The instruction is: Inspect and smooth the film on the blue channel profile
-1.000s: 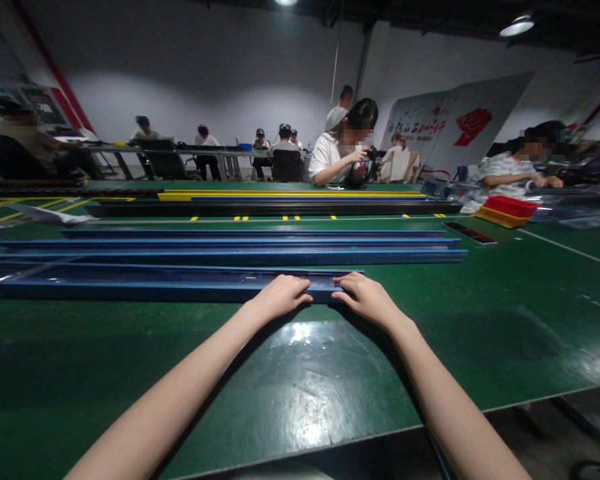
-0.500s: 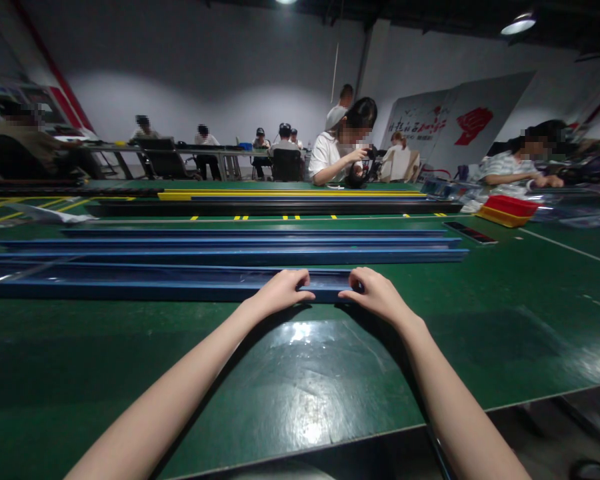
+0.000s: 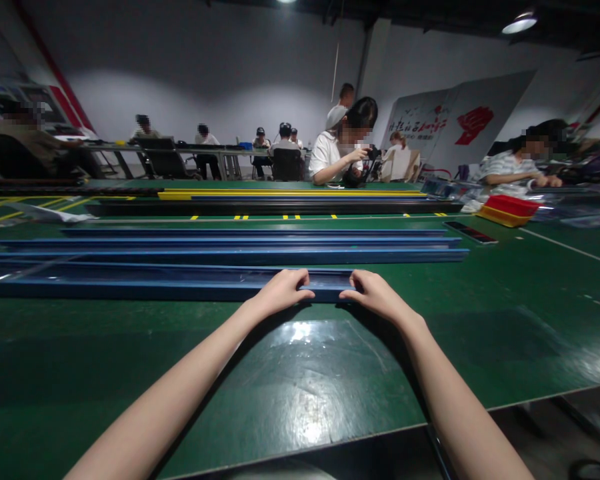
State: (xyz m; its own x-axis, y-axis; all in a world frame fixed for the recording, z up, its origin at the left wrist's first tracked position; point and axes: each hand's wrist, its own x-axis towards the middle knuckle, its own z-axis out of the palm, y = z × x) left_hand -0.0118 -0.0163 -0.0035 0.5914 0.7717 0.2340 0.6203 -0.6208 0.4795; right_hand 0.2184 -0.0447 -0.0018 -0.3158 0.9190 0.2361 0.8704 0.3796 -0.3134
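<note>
A long blue channel strip (image 3: 145, 283) with raised edges lies across the green table (image 3: 190, 373), its left part running out of view. My left hand (image 3: 285, 291) grips it near the right end, thumb on the near wall and fingers curled over inside. At the right end itself, my right hand (image 3: 375, 292) holds the strip in the same way, its thumb pointing left towards my other thumb. A short stretch of strip shows between the two hands. Clear film (image 3: 35, 270) crosses the strip at the far left.
Behind it lie more blue strips (image 3: 260, 255), then a dark strip (image 3: 280, 208) and a yellow strip (image 3: 290, 194). A phone (image 3: 471, 233) and a red and yellow bin (image 3: 508, 211) are at the right. Across the table sits a person in white (image 3: 330, 157).
Almost nothing differs. My right hand has shifted very slightly at the strip's end; my left hand and the strip stay in place.
</note>
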